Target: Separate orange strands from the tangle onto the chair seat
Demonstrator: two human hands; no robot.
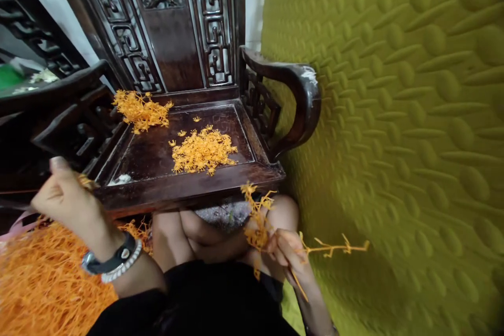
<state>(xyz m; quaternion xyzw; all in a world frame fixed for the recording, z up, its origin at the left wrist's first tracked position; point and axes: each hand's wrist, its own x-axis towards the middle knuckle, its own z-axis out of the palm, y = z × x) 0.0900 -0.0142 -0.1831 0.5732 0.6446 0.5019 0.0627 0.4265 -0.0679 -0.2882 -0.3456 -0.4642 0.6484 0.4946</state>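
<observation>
My right hand (289,249) is closed round several orange plastic flower stems (255,220) above my lap. One thin branched stem (334,247) sticks out to the right of the fist, and another slants down along the wrist. Off to the left, my left hand (65,194) is raised by the chair's front corner, its fingers curled and slightly blurred. A bit of orange plastic (86,182) shows behind it, mostly hidden by the hand. On the dark wooden chair seat (145,163) lie a loose heap of small orange star-like pieces (202,149) and a tangled orange pile (142,110).
A large mass of orange plastic stems (51,278) fills the lower left, beside a pink rim (19,226). The chair's curved armrest (303,94) juts forward at right, close to a padded yellow-green surface (386,115). A white scrap (121,179) lies near the seat's front left corner.
</observation>
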